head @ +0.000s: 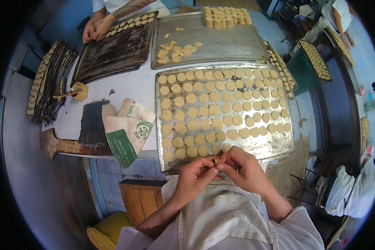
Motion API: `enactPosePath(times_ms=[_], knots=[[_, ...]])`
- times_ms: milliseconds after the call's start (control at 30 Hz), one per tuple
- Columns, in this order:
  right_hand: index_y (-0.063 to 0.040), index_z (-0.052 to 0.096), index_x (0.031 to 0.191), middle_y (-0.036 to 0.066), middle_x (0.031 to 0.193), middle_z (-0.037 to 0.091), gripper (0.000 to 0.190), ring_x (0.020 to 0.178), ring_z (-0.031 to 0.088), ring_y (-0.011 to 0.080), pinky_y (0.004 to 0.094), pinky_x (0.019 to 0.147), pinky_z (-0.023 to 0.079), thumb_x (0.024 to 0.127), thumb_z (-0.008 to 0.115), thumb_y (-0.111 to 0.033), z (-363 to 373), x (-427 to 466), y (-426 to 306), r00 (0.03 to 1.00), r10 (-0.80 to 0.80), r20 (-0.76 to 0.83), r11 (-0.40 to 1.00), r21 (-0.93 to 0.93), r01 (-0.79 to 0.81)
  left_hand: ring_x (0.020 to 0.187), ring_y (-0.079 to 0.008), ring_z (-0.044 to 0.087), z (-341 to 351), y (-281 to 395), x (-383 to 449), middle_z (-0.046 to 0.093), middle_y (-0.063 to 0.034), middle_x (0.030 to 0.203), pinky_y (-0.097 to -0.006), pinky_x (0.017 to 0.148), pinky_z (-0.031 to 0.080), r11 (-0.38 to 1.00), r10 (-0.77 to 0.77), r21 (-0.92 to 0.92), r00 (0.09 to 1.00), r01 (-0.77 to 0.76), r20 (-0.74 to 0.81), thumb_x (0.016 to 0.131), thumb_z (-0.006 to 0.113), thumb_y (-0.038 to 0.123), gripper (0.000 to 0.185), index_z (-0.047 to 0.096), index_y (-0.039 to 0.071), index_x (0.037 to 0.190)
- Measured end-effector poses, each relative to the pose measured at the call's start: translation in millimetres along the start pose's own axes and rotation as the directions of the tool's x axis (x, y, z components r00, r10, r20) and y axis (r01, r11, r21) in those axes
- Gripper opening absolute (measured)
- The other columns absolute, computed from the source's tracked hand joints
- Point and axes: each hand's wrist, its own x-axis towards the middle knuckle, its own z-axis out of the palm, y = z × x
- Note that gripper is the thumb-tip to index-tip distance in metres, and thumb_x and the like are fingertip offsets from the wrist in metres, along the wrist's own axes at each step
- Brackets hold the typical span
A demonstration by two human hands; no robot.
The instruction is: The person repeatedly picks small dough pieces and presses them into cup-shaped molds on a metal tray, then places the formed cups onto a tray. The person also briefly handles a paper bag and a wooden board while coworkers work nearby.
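Close to my body, over the near edge of a metal baking tray (pixel 262 151), my two hands meet. My left hand (pixel 193 176) grips a short stack of round dough discs (pixel 217 161) between thumb and fingers. From the other side, my right hand (pixel 245 170) pinches at the same stack with thumb and forefinger. Rows of flat, pale dough rounds (pixel 217 122) cover most of the tray. The nearest row ends at a round (pixel 226 147) just beyond my right fingers. How many discs are in my grip is hidden by the fingers.
Behind lies another tray (pixel 231 43) with stacked rounds (pixel 226 18) and loose dough pieces (pixel 178 52). Left are dark trays (pixel 112 53), where another person's hands (pixel 97 29) work, a printed cloth sack (pixel 131 128), a dark cloth (pixel 93 122) and a tub (pixel 80 91) holding a stick.
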Motion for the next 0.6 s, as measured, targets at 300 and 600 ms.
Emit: enactPosePath(times_ms=[300, 600], knots=[[-0.005, 0.072, 0.104, 0.011, 0.087, 0.062, 0.013, 0.070, 0.064, 0.0227, 0.0383, 0.064, 0.051, 0.098, 0.077, -0.015, -22.0, -4.6, 16.0, 0.997, 0.064, -0.054, 0.997, 0.035, -0.062, 0.123, -0.0228, 0.069, 16.7, -0.3, 17.9, 0.058, -0.0240, 0.151, -0.0351, 0.096, 0.067, 1.000, -0.014, -0.021, 0.999, 0.015, 0.052, 0.109, 0.060, 0.000, 0.009, 0.063, -0.008, 0.112], [-0.004, 0.072, 0.099, 0.013, 0.091, 0.064, 0.021, 0.075, 0.068, 0.0325, 0.0414, 0.067, 0.054, 0.096, 0.080, -0.022, -50.8, -9.5, 36.6, 0.970, 0.029, -0.243, 0.927, -0.357, -0.117, 0.119, -0.0226, 0.071, 28.0, -7.7, 31.1, 0.065, -0.0159, 0.134, -0.0366, 0.092, 0.068, 0.986, 0.068, 0.146, 0.992, -0.083, 0.110, 0.109, 0.060, 0.001, 0.013, 0.069, -0.007, 0.116]])
